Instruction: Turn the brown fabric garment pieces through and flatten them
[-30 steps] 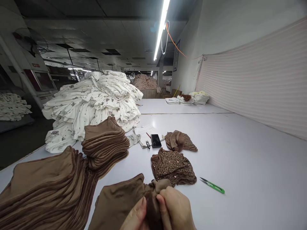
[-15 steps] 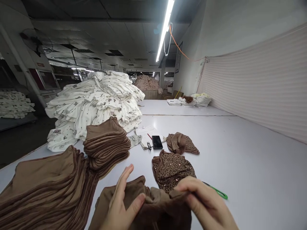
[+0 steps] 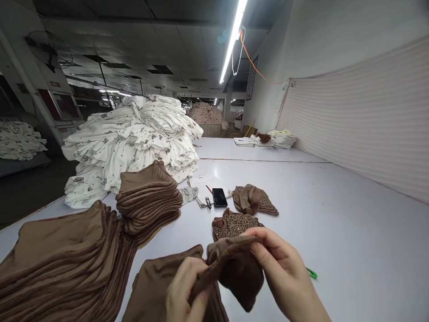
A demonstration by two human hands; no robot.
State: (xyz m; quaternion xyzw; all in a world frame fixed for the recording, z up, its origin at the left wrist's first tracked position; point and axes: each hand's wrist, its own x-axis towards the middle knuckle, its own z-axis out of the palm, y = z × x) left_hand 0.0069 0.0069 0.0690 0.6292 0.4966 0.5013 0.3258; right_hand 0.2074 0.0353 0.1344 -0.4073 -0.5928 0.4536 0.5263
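Note:
Both hands hold one small brown fabric piece (image 3: 237, 273) just above the white table (image 3: 335, 232). My left hand (image 3: 184, 293) pinches its lower left edge, fingers closed. My right hand (image 3: 284, 273) grips its upper right edge and stretches it open. Under the hands lies a flat stack of brown pieces (image 3: 157, 286). Just beyond sits a leopard-print pile (image 3: 233, 223), partly hidden by the held piece. Green thread snips (image 3: 311, 273) lie behind my right hand, mostly hidden.
Two taller brown stacks (image 3: 67, 255) (image 3: 147, 197) stand at the left. A big heap of white printed cloth (image 3: 134, 138) rises behind them. A phone (image 3: 219, 197), papers and another leopard piece (image 3: 253, 199) lie mid-table. Folded stacks (image 3: 275, 139) sit far back by the wall.
My hands have lifted the brown piece and pulled it apart. The left hand, open-fingered half a second ago, now pinches the edge. The right hand rose and covers most of the snips.

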